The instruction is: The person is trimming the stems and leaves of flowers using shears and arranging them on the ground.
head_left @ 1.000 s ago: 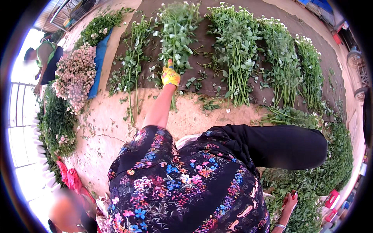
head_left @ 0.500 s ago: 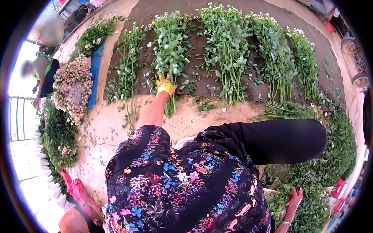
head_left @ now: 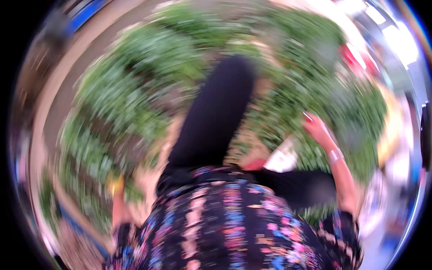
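My left hand (head_left: 116, 184), in a yellow glove, is at the lower left among blurred green stems (head_left: 87, 153); its fingers are smeared by motion. My bare right hand (head_left: 315, 126) is at the right, closed on a small red-handled cutting tool (head_left: 308, 116), over a mass of cut leafy stems (head_left: 335, 90). The tool's exact shape is blurred. My dark-trousered leg (head_left: 209, 112) lies across the middle, between the green piles.
More green bundles (head_left: 130, 58) lie on dark sheeting (head_left: 78, 67) along the top and left. Pale floor (head_left: 148, 177) shows around my legs. A white item (head_left: 281, 155) and red crate-like objects (head_left: 360, 58) are at the right. A blue strip (head_left: 78, 229) is at lower left.
My view has swung sharply to the right, now heavily blurred. My left hand has drawn back from the middle bundle toward my side; my right hand appears higher, still holding the tool.
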The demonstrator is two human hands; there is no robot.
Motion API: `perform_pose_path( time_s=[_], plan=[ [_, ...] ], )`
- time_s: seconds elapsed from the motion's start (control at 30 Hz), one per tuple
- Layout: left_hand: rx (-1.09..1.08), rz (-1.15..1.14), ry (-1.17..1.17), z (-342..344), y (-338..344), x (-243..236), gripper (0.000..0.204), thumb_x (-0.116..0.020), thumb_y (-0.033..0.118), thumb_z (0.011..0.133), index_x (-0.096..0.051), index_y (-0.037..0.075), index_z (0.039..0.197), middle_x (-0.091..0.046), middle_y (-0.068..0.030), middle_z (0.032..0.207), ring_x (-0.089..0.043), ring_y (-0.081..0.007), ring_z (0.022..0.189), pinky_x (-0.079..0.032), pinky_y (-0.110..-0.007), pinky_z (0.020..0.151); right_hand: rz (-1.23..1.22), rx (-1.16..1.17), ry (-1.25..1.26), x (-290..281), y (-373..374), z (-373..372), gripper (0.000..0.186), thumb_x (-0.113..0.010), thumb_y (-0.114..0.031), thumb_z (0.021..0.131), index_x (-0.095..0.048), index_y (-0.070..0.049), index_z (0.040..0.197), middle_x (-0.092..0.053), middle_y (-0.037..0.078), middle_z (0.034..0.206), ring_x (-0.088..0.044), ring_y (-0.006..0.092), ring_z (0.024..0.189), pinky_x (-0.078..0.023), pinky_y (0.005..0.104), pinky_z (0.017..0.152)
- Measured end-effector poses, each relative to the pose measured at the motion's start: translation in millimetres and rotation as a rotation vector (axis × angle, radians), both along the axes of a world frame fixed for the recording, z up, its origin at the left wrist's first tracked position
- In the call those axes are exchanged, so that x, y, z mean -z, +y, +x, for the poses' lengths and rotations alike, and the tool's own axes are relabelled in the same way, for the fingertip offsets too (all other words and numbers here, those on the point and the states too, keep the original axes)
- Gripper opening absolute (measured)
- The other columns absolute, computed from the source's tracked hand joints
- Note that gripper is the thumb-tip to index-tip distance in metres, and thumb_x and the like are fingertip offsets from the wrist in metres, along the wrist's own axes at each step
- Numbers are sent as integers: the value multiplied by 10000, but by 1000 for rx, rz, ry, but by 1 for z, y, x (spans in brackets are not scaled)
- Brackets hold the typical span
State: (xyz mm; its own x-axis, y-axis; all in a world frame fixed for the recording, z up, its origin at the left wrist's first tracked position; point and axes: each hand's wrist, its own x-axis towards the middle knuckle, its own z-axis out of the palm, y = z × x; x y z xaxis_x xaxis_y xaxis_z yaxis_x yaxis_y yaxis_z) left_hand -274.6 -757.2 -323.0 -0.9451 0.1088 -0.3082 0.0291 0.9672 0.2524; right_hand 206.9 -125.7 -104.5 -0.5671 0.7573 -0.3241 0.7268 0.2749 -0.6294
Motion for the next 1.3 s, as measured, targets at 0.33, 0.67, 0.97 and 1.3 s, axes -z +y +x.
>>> perform_pose_path(
  time_s=[0.33, 0.67, 0.97, 1.3],
  plan=[
    [498, -164, -70, -81, 139, -42, 599, -612, 426, 844, -507, 48, 1296, -566, -172, 1259, -556, -318, 1124, -449, -418, 918, 239, 774, -30, 21, 13, 172, 227, -640, -251, 743, -601, -32, 791, -645, 84, 645, -631, 171, 558, -502, 309, 556],
    [1534, -408, 87, -189, 480, -134, 465, -569, 284, 892, -529, 29, 1279, -591, -158, 1231, -567, -246, 1126, -426, -380, 947, 427, 1321, 66, 130, -165, 191, 248, -597, -173, 771, -584, -37, 978, -643, 183, 826, -618, 380, 766, -493, 416, 697],
    [1954, 168, 53, 199, 733, -288, 521, -630, 145, 849, -478, 81, 1342, -599, -194, 1197, -588, -279, 1099, -446, -361, 954, 541, 1471, -223, 154, -262, 195, 264, -607, -123, 808, -544, -80, 1060, -621, 184, 834, -612, 388, 740, -492, 475, 634],
    [2203, -269, -182, 277, 715, -216, 538, -693, 251, 800, -528, 139, 1299, -647, -164, 1100, -626, -296, 1006, -481, -362, 878, 229, 1247, -427, 212, -220, 157, 289, -570, -168, 839, -479, -63, 1092, -601, 205, 909, -613, 408, 801, -497, 489, 670]
  ],
)
